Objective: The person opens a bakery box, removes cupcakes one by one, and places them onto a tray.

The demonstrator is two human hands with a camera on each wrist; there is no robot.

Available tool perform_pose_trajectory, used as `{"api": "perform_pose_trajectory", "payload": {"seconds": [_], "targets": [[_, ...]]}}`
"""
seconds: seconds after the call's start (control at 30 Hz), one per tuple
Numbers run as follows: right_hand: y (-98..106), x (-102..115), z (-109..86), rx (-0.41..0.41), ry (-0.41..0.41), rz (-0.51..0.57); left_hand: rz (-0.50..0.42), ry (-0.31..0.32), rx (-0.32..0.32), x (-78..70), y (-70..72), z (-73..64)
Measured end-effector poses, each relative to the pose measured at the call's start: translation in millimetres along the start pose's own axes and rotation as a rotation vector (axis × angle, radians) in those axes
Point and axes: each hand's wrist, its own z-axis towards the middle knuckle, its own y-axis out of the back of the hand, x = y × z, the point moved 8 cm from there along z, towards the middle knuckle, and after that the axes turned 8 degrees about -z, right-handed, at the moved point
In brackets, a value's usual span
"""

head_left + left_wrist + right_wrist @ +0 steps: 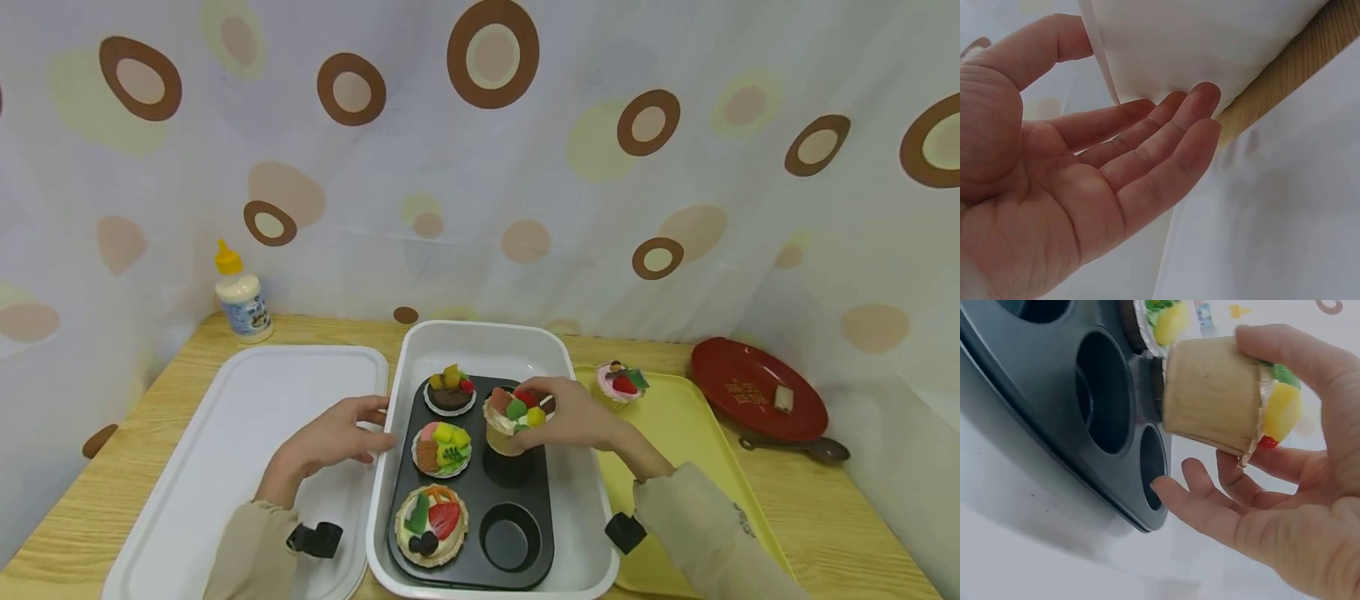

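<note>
Above the wooden table [832, 525], right fingers [1291, 347] pinch an upright cupcake [1213, 394], left fingers [1169, 178] parted.

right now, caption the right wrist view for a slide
Right hand holding a fruit-topped cupcake by a dark muffin tin.

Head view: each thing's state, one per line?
Left hand, relaxed by white tub
Right hand, gripping fruit cup
Fruit cup, held above muffin pan
Muffin pan, left column filled, nearest right cup empty
White tub, holding pan
White tray, lying flat
Pink cupcake, upright on yellow tray
Bottle, upright, capped
Red plate, bearing pale block
Spoon, lying by plate
</note>
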Motion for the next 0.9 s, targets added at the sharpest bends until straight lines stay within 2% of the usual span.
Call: {"api": "perform_pose_trajectory", "payload": {"seconds": [0.17,0.23,0.43,0.6,0.8,0.9], "targets": [[12,-11,-6.1,0.019,-0.108,0.192,0.007,-0.005,0.004,0.1,-0.2,0.4],[18,-14,-8.7,0.015,-0.136,0.224,0.006,-0.006,0.004,0.3,-0.2,0.3],[41,-22,-15.7,-0.041,-0.148,0.214,0.016,-0.005,0.001,1.5,-0.2,-0.3],[61,-32,-22.3,-0.091,-0.146,0.147,0.025,0.000,-0.002,1.9,0.2,0.4],[86,-48,-39.2,-0.101,-0.204,0.086,0.029,-0.007,0.004,1.0,-0.1,1.2],[97,-59,-47.6,-0.136,-0.224,0.058,0.026,-0.007,0.010,1.1,-0.2,0.9]]}}
